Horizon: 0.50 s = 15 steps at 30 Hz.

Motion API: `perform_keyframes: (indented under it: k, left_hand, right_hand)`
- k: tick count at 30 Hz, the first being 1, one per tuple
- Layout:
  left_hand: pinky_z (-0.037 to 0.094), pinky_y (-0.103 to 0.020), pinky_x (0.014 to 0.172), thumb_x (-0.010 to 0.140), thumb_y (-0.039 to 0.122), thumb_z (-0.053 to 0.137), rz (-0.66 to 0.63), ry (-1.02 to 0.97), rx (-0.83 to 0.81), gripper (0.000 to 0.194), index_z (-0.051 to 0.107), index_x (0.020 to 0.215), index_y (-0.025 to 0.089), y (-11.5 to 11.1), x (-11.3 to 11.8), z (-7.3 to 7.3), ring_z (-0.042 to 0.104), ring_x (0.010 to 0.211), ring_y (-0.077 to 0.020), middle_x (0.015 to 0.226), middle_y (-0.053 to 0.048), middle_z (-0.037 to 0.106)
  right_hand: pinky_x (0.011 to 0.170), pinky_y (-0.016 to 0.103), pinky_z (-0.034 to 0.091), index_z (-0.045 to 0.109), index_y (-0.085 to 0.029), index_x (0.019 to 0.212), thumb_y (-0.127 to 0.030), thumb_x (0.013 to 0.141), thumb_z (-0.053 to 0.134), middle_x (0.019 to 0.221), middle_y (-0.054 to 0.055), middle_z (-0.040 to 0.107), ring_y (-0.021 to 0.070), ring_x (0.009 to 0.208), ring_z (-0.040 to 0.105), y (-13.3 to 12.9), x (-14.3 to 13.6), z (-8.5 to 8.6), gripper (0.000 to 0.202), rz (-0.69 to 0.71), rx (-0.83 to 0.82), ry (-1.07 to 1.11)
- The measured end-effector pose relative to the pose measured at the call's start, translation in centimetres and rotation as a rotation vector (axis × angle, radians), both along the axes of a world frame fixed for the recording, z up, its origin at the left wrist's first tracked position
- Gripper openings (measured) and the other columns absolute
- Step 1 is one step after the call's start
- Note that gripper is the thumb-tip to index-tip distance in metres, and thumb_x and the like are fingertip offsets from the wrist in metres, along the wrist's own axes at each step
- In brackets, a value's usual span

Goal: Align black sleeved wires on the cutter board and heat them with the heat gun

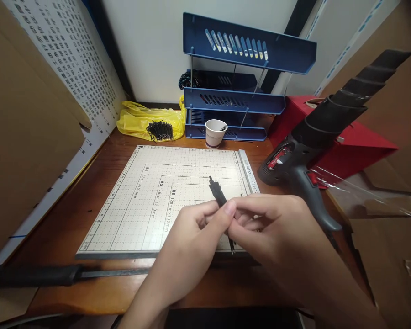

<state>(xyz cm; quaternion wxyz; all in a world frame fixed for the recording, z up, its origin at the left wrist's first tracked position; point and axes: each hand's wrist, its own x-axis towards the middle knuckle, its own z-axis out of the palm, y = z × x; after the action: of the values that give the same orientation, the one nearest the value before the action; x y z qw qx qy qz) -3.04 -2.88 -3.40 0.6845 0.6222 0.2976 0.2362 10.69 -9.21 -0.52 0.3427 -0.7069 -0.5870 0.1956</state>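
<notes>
A bundle of thin black strips point(218, 193) is pinched between both hands over the paper cutter board point(133, 219). My left hand point(198, 230) grips the bundle with the thumb on top and fingers curled behind. My right hand point(269, 224) is closed at the same spot, its thumb and forefinger tips meeting the left thumb at the bundle. The strips' uneven upper ends point away from me; a few lower ends stick out below the fingers. What exactly the strips are, I cannot tell. The right fingers partly hide the middle of the bundle.
The cutter's black-handled blade arm point(34, 275) lies along the near edge. Behind the board are a pile of black strips point(160, 130) on a yellow bag point(133, 114), a paper cup point(215, 137) and a blue rack point(233, 98). A heat gun point(294, 155) and red box point(359, 141) stand right.
</notes>
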Motion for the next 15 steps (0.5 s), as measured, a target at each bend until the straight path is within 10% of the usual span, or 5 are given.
perform_keyframes:
  k: [6, 15]
  left_hand:
    - [0.05, -0.023, 0.087, 0.101, 0.04, 0.055, 0.095, -0.106, -0.049, 0.029, 0.078, 0.102, 0.022, 0.1, 1.0, -0.2, 0.066, 0.088, -0.0151, 0.088, 0.0, 0.074]
    - [0.049, -0.026, 0.075, 0.103, 0.045, 0.048, 0.196, 0.14, 0.25, 0.033, 0.073, 0.114, 0.025, -0.1, 0.2, -1.5, 0.064, 0.078, -0.0165, 0.08, 0.001, 0.071]
  right_hand:
    - [0.054, 0.02, 0.035, 0.068, -0.018, 0.066, -0.015, 0.087, 0.058, 0.064, -0.002, 0.057, 0.0064, 0.058, 0.049, 0.2, -0.8, -1.9, 0.023, -0.092, 0.368, -0.351]
    - [0.055, 0.02, 0.035, 0.058, -0.016, 0.065, -0.009, 0.091, 0.053, 0.065, -0.002, 0.053, 0.0072, 0.058, 0.046, 1.1, -1.1, -5.2, 0.027, -0.016, 0.396, -0.284]
